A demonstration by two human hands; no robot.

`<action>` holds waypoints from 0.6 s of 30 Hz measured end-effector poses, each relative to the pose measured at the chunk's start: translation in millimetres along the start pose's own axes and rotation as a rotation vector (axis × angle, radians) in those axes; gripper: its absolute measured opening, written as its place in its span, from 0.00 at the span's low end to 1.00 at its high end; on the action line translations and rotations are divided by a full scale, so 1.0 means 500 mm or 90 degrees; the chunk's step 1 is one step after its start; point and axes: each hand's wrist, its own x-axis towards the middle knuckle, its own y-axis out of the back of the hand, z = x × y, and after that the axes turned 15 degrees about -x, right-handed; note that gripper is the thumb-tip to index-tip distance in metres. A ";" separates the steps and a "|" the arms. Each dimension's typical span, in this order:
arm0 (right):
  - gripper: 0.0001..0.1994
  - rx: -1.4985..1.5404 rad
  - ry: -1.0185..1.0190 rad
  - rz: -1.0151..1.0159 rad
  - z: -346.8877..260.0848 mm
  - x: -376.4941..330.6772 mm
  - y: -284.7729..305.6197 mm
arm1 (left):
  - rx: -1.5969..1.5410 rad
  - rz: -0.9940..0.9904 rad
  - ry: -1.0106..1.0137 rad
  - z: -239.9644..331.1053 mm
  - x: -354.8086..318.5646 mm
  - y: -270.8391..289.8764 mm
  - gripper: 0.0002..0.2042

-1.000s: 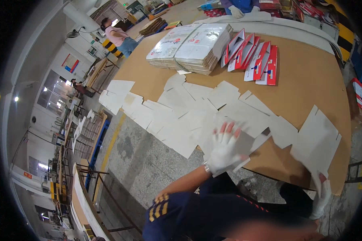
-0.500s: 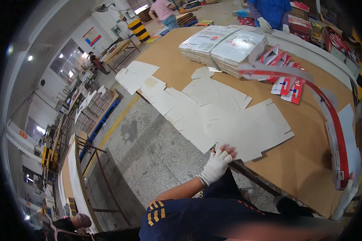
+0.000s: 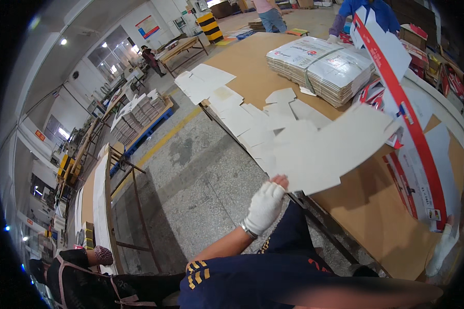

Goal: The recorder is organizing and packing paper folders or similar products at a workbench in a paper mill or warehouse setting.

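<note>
My left hand (image 3: pixel 264 207), in a white glove with bare fingertips, is closed on the near corner of a flat white cardboard sheet (image 3: pixel 319 154). That sheet's right part is raised and bent, its far edge blurred. Other white die-cut sheets (image 3: pixel 252 123) overlap beneath and beyond it along the table's left edge. At the far right my right hand (image 3: pixel 443 250), gloved too, grips the lower end of a long red-and-white printed cardboard blank (image 3: pixel 404 113). The blank stands up from the table, curving away. Part of the right hand is lost in the dark rim.
A strapped stack of white cardboard (image 3: pixel 319 67) sits on the brown-topped table (image 3: pixel 366 216). Red-and-white folded pieces (image 3: pixel 371 95) lie beside it. Across the table stands a co-worker in blue (image 3: pixel 381 13). A person in dark clothes (image 3: pixel 82 278) is at lower left, near another table (image 3: pixel 90 206).
My right hand has swung the printed blank up from its low arc to a steeper stand. The white sheet at my left hand has lifted on its right side. The whole view has shifted.
</note>
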 end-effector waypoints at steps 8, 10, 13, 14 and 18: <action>0.18 0.171 0.119 -0.154 -0.051 -0.064 -0.046 | -0.459 -0.086 0.135 -0.023 -0.036 -0.107 0.09; 0.18 0.144 0.111 -0.135 -0.074 -0.089 -0.039 | -0.497 -0.069 0.101 -0.025 -0.017 -0.116 0.10; 0.17 0.103 0.119 -0.164 -0.056 -0.101 -0.032 | -0.478 -0.035 0.041 -0.031 0.006 -0.112 0.10; 0.17 0.079 0.129 -0.207 -0.045 -0.103 -0.027 | -0.430 -0.023 0.015 -0.030 0.017 -0.111 0.10; 0.15 0.068 0.215 -0.055 -0.049 -0.131 -0.057 | -0.251 -0.045 -0.133 -0.029 0.018 -0.110 0.11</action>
